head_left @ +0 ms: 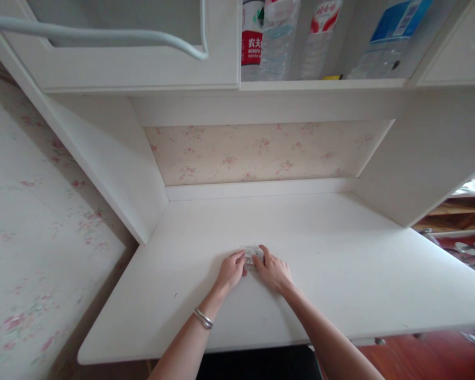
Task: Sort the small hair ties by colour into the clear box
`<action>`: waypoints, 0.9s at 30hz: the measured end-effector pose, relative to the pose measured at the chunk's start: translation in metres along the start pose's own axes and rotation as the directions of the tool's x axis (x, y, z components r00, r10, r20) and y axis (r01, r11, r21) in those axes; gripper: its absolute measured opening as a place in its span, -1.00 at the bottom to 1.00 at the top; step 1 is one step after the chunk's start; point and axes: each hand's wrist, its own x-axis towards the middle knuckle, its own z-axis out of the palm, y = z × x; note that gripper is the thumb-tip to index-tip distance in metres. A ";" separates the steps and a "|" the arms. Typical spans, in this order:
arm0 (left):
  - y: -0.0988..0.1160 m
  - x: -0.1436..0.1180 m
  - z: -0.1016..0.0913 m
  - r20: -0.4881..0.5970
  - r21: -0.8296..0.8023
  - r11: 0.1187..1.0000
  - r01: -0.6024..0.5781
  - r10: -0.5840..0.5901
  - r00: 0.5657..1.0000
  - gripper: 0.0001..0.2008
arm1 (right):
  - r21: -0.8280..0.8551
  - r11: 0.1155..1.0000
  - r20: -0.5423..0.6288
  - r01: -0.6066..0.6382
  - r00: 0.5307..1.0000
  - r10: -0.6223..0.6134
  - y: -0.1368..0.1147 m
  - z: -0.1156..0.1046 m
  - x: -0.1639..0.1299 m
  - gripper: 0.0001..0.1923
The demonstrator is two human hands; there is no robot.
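Note:
Between my two hands, low over the white desk top (pixel 320 248), is a small clear plastic packet (pixel 253 254) with a pale, shiny look; what is inside it I cannot make out. My left hand (pixel 233 270) pinches its left end, thumb and fingers closed. On the other side my right hand (pixel 274 270) grips the right end, with the index finger along the far edge and the thumb on the near side. A silver bangle (pixel 203 318) circles my left wrist.
Above the desk, a shelf (pixel 324 85) holds several plastic bottles (pixel 279 42). A white cable (pixel 103 35) hangs across the cabinet door at upper left. Side panels (pixel 114 158) stand at both ends of the desk. A dark seat (pixel 257 364) is below the front edge.

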 end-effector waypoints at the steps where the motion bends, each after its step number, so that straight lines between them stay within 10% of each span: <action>1: 0.000 -0.001 0.001 -0.015 0.020 1.000 -0.010 0.010 1.000 -0.56 | -0.007 1.000 0.002 0.001 1.000 -0.001 -0.001 -0.001 -0.002 -0.46; 27: 0.003 0.010 0.003 0.103 0.117 0.992 0.036 -0.049 0.993 -0.49 | -0.147 0.984 0.075 0.104 0.993 -0.094 -0.005 -0.004 -0.005 -0.41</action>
